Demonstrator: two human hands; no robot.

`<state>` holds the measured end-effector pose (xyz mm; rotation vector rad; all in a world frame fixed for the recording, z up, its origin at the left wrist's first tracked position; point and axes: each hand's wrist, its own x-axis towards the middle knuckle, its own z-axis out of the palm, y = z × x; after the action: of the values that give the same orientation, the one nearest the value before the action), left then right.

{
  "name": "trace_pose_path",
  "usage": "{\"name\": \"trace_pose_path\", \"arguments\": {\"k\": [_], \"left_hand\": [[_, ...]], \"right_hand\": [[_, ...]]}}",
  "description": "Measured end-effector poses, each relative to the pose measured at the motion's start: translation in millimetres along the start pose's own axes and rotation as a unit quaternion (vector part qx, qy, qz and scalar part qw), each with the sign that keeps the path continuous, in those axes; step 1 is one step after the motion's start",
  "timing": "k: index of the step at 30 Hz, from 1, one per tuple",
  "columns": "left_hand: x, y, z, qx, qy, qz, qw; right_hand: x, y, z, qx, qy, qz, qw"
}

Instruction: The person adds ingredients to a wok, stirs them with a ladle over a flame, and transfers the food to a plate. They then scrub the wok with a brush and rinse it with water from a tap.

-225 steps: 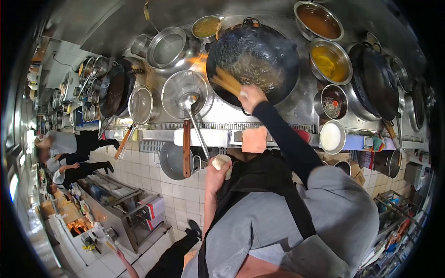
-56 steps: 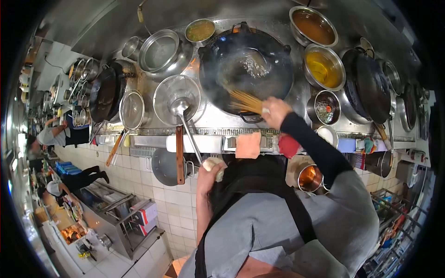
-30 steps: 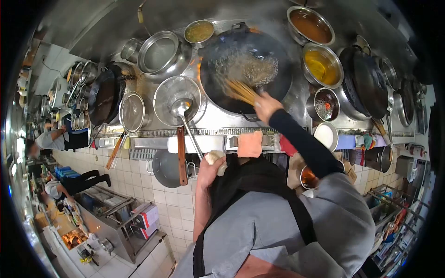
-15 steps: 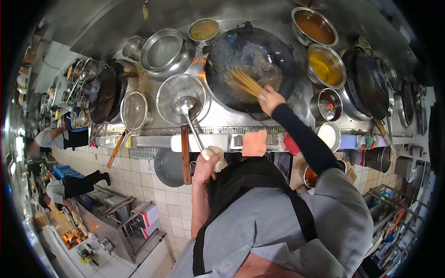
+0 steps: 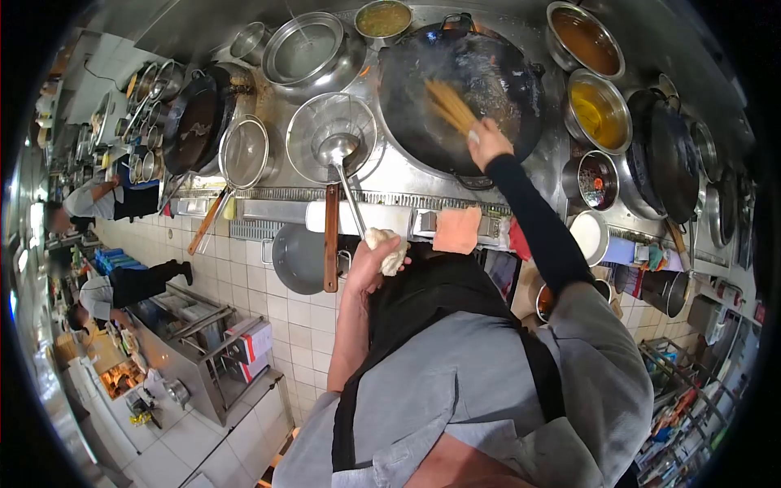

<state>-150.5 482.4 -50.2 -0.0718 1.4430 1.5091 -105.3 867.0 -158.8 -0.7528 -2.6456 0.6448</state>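
Note:
My right hand (image 5: 491, 143) grips a bundled bamboo wok brush (image 5: 452, 107), its bristles fanned out over the inside of a big black wok (image 5: 407, 134). Steam and wet patches show in the wok. Near my apron, my left hand (image 5: 374, 262) is closed round a crumpled white cloth (image 5: 389, 250). The handle of a metal ladle (image 5: 338, 150) runs down into this cloth; its end is hidden by it. The ladle's bowl lies in a round wire strainer (image 5: 294, 145) with a wooden handle on the stove, left of the wok.
Bowls of brown liquid (image 5: 586, 42) and yellow oil (image 5: 600, 114) stand right of the wok. A steel pot (image 5: 281, 69) sits to its left. An orange cloth (image 5: 457, 229) lies on the front ledge. Two co-workers (image 5: 134, 294) are at the far left.
The stove appears shifted up and right in the view. The wok brush has moved slightly within the wok with my right hand. My left hand keeps its hold on the cloth.

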Motion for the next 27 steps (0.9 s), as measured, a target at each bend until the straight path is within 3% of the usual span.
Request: {"name": "trace_pose_path", "arguments": {"k": [1, 4, 5, 6, 7, 9, 11, 12, 13, 14, 16, 18, 20, 22, 24, 25, 26, 27], "left_hand": [[-0.9, -3.7, -3.1, 0.0, 0.018, 0.01, 1.0], [-12.1, -15.1, -21.1, 0.037, 0.041, 0.021, 0.998], [-16.3, -15.6, -25.2, 0.053, 0.07, -0.016, 0.996], [-18.7, -19.2, -28.4, 0.047, 0.082, -0.017, 0.995], [-20.0, -25.1, -30.2, 0.043, 0.09, -0.022, 0.995], [-14.7, -25.9, -22.1, 0.053, 0.085, -0.022, 0.995], [-6.7, -22.1, -1.1, 0.047, 0.075, 0.007, 0.996], [-4.3, -20.7, 8.6, 0.046, 0.069, 0.018, 0.996], [0.3, -18.1, 17.8, 0.039, 0.041, 0.015, 0.998], [7.4, -17.8, 27.0, 0.01, 0.025, 0.025, 0.999], [20.4, -18.6, 45.5, -0.047, -0.01, 0.037, 0.998], [43.5, -21.9, 51.2, -0.128, -0.029, -0.041, 0.991], [54.8, -11.1, 66.5, -0.295, -0.173, -0.084, 0.936], [81.5, -17.3, 76.3, -0.3, -0.148, -0.118, 0.935], [115.8, -33.8, 86.4, -0.256, -0.159, -0.09, 0.949], [128.5, -35.1, 103.9, -0.21, -0.106, -0.09, 0.968], [140.4, -35.7, 121.1, -0.164, -0.052, -0.087, 0.981], [156.2, -39.3, 128.1, -0.134, -0.078, -0.094, 0.983]], "right_hand": [[-18.1, -3.8, -26.4, 0.005, -0.057, -0.016, 0.998], [-34.8, 35.1, -94.1, -0.156, -0.16, -0.035, 0.974], [-11.4, 34.9, -123.7, -0.214, -0.229, 0.011, 0.95], [13.7, 56.5, -121.5, -0.252, -0.169, 0.017, 0.953], [38.3, 73.7, -118.9, -0.225, -0.111, -0.089, 0.964], [89.6, 80.9, -72.7, -0.068, -0.02, -0.052, 0.996], [112.6, 37.0, -25.2, -0.084, -0.091, 0.094, 0.988], [99.6, -12.3, -27.5, -0.097, -0.108, 0.113, 0.983], [98.3, -16.2, 8.2, 0.018, -0.11, 0.188, 0.976], [74.9, -35.7, 24.4, -0.033, -0.034, 0.135, 0.99], [13.8, -74.2, -1.6, 0.038, -0.006, 0.097, 0.995], [-31.7, -67.9, -38.4, 0.053, -0.099, 0.03, 0.993], [-63.3, -27.9, -80.2, 0.025, -0.184, -0.015, 0.983], [-82.2, 1.8, -152.0, -0.062, -0.202, 0.005, 0.977], [-97.8, 30.7, -203.4, -0.094, -0.146, 0.072, 0.982], [-111.6, 35.5, -225.5, -0.043, -0.043, 0.027, 0.998], [-124.0, 42.0, -235.1, -0.022, 0.002, 0.048, 0.999], [-148.1, 52.8, -227.4, 0.027, 0.069, 0.089, 0.993]]}}
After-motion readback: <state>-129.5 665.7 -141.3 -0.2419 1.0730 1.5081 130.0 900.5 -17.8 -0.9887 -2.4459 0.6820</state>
